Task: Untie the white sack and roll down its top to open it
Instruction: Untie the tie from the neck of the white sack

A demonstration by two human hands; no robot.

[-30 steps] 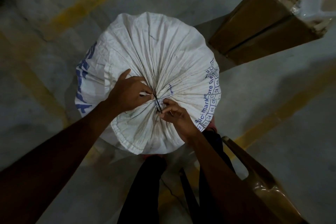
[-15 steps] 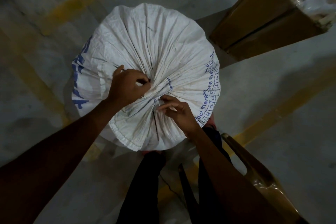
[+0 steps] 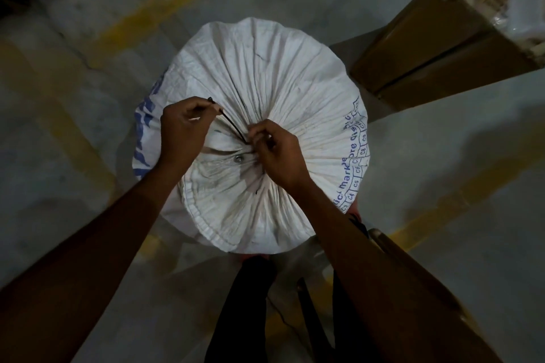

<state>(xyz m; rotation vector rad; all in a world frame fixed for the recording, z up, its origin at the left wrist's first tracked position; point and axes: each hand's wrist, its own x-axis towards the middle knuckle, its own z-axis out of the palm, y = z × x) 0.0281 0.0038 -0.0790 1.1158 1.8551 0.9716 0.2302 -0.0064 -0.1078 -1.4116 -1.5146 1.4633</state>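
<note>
- The white sack [image 3: 265,82] is standing upright on the floor [image 3: 88,156], seen from above; its top is lying gathered into pleats that are converging on a knot near the middle.
- A thin black tie [image 3: 233,128] is running taut from the gathered centre up and leftward across the pleats.
- The left hand [image 3: 184,130] is pinching the far end of the tie between thumb and fingertips, closed on it.
- The right hand [image 3: 280,153] is pressing on the gathered centre, fingers curled together at the near end of the tie; whether it is gripping the tie or the cloth cannot be told.
- The hemmed mouth edge of the sack is lying folded over on the near side, fanning toward the person.
- Blue lettering is showing along the sack's left and right edges.
- Bare floor with yellow lines [image 3: 153,9] is lying open to the left and beyond the sack.
- A cardboard box [image 3: 427,47] is sitting close by at the upper right, apart from the sack.
- A brown chair back [image 3: 392,247] is standing at the lower right, beside the right forearm.
</note>
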